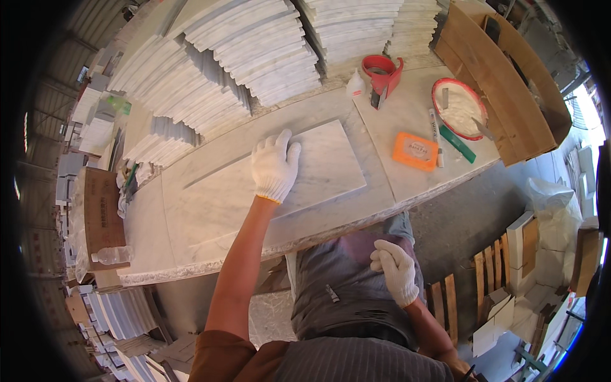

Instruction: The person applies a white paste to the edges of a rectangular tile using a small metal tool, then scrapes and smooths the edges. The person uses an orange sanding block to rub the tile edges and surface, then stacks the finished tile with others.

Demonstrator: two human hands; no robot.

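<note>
A pale, grey-veined marble slab (328, 159) lies flat on the stone-topped workbench (146, 248). My left hand (275, 167), in a white knit glove, rests on its upper face with fingers stretched forward and the thumb apart. In a matching glove, my right hand (396, 270) hangs in front of my dark apron (344, 293), below the bench edge. Its fingers are curled together, and whatever they may hold is hidden. To the right of the slab lie an orange pad (415, 151), a marker pen (435, 130) and a green flat plastic tool (457, 144).
Stacked marble slabs (254, 51) line the bench's back. A red tape dispenser (384, 75), white squeeze bottle (356, 84) and red-rimmed bowl of white material (453, 105) stand farther back. Cardboard boxes (480, 76) flank both ends; a clear plastic bottle (112, 255) lies at left.
</note>
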